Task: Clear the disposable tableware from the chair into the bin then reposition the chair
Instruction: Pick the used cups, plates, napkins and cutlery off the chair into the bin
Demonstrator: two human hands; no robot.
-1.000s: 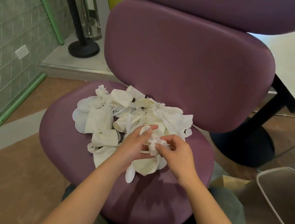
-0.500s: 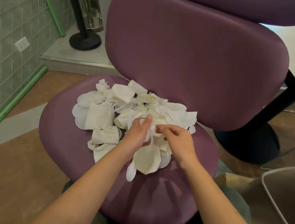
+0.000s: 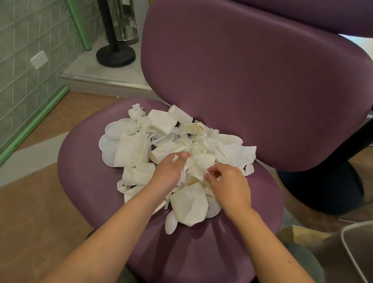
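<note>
step: gather rubbish | left hand (image 3: 170,170) and right hand (image 3: 230,185) pinch crumpled paper (image 3: 197,168) mid-pile of tableware (image 3: 168,153) on chair (image 3: 99,181) | bin (image 3: 363,260) right of hands | advice: bunch tightly, lift together so nothing spills

We've got a purple padded chair (image 3: 185,259) with a rounded seat and a wide curved backrest, facing us. On the seat, towards the back, sits a messy heap of white disposable tableware (image 3: 171,153): crushed paper cups lying on their sides, flat round plates along the left edge, crumpled napkins on the right side, and a plastic spoon (image 3: 170,222) poking out at the front. The beige bin (image 3: 367,265) stands open on the floor just right of the chair.
</note>
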